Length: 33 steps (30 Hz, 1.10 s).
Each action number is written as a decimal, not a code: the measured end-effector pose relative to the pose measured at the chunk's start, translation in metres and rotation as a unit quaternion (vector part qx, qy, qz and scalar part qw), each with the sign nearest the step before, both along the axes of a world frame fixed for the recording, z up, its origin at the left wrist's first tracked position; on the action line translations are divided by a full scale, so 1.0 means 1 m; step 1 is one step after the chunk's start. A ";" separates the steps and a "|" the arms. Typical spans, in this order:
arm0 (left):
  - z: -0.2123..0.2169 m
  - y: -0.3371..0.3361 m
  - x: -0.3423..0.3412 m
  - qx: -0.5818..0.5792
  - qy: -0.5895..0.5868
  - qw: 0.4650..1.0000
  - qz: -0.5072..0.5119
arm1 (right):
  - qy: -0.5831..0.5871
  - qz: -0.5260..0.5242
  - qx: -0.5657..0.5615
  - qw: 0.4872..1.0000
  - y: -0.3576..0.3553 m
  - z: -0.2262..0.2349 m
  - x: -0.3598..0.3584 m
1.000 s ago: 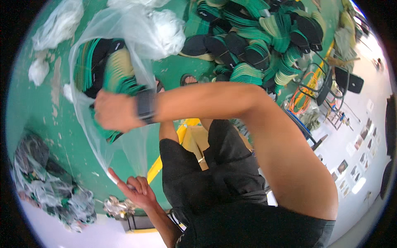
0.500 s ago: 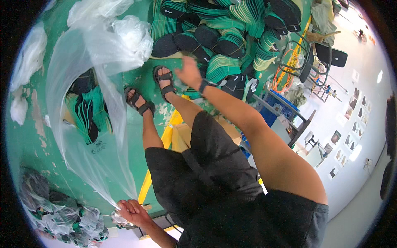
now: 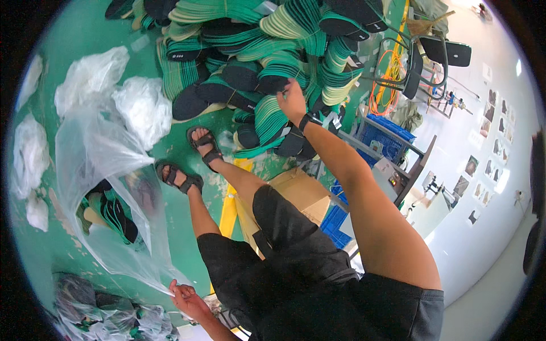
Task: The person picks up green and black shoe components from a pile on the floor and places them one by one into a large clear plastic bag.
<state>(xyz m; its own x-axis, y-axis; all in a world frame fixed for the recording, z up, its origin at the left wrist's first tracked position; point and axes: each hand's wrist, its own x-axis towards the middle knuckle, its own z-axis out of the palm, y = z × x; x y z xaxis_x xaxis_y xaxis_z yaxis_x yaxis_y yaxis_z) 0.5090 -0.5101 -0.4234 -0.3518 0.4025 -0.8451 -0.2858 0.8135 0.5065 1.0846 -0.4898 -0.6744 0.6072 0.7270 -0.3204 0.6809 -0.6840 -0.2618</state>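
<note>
I sit over a green floor with my sandalled feet (image 3: 193,162) stretched out. My left hand (image 3: 185,295) is low at the left and pinches the rim of a large clear plastic bag (image 3: 99,165). The bag lies spread on the floor with a few green and black shoe soles (image 3: 111,210) inside. My right hand (image 3: 292,99), with a dark watch on its wrist, reaches far forward. Its fingers curl over a green sole bundle (image 3: 270,119) at the near edge of a big heap of green and black soles (image 3: 261,40).
Crumpled white plastic bags (image 3: 119,96) lie at the left, and filled bags (image 3: 96,315) at the lower left. A cardboard box (image 3: 298,190) and a blue crate (image 3: 381,133) stand beside my right leg. A metal chair (image 3: 426,57) and machine frame are at the right.
My right hand left the bag, swung across to the sole heap and now grips a bundle there. The bag sank open onto the floor. My left hand kept hold of its rim.
</note>
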 end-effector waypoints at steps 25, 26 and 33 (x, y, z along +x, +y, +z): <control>0.048 0.040 0.042 0.032 0.163 0.979 0.118 | 0.121 0.443 0.199 0.866 0.277 0.086 -0.097; 0.051 0.043 0.043 0.032 0.161 0.976 0.141 | 0.205 0.489 0.194 0.825 0.263 0.110 -0.127; 0.045 0.027 0.009 0.114 -0.020 0.983 0.146 | 0.457 0.613 0.090 0.638 0.203 0.133 -0.367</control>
<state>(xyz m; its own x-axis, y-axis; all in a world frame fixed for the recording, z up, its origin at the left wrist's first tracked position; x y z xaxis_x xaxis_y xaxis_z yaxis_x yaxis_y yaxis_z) 0.5178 -0.4835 -0.3787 -0.4489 0.4703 -0.7599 -0.5127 0.5610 0.6500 0.7176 -0.2870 -0.5410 -0.8344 0.5506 0.0238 0.1807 0.3141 -0.9320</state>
